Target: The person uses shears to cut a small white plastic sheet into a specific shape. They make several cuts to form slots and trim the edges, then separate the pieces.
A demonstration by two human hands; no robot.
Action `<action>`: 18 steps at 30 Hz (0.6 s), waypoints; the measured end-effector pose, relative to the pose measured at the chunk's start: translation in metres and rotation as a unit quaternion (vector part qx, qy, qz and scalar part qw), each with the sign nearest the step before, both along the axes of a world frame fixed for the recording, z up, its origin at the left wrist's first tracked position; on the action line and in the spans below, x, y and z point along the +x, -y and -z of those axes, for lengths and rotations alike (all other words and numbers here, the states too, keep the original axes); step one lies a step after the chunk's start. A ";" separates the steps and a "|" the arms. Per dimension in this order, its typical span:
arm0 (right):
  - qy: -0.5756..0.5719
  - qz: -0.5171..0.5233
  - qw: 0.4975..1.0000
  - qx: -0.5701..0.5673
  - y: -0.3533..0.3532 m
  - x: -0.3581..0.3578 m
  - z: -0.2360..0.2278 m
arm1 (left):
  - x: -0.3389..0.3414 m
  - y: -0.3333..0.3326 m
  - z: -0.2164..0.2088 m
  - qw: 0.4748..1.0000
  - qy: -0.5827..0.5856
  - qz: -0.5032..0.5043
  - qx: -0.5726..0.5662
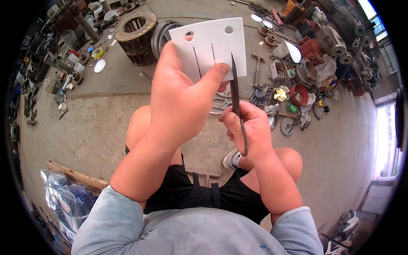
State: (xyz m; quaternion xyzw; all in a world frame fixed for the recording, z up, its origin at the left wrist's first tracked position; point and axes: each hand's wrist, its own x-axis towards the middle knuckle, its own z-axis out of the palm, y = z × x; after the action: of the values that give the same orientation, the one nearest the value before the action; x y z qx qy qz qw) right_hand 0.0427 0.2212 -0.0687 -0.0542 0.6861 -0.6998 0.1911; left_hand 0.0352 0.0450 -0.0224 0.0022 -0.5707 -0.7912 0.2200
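Note:
A white sheet (pixel 221 41), perhaps card or plastic, is pinched in my left hand (pixel 180 97), thumb on its near face and the other fingers mostly behind. Two round holes sit near its top edge, and narrow slits run up from its lower part. My right hand (pixel 250 129) grips a pair of dark scissors (pixel 235 91), fingers around the handles. Their blades point up against the sheet's right part, just right of my left thumb. One blade lies over the front face; whether the other is behind the sheet is hidden.
On the concrete floor ahead stand a round slotted metal drum (pixel 137 40) and a hammer (pixel 257 70). Motor parts (pixel 331 42) crowd the right, with a red ring (pixel 299 94) nearer. A plastic-wrapped blue object (pixel 70 204) lies at lower left beside a wooden plank (pixel 78 175).

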 end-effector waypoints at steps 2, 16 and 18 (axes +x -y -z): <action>-0.003 0.001 1.000 0.021 0.000 0.001 -0.003 | 0.000 0.000 0.000 1.000 -0.002 -0.001 0.001; -0.004 0.003 1.000 0.025 0.002 -0.003 -0.007 | 0.004 0.001 0.000 1.000 0.021 0.018 -0.007; 0.014 0.001 1.000 0.028 -0.001 -0.002 -0.009 | 0.004 -0.001 0.000 1.000 0.015 0.012 0.001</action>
State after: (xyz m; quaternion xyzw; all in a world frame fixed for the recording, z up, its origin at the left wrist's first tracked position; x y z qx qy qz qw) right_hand 0.0409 0.2217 -0.0596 -0.0385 0.7027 -0.6812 0.2017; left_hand 0.0388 0.0455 -0.0228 0.0078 -0.5730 -0.7943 0.2019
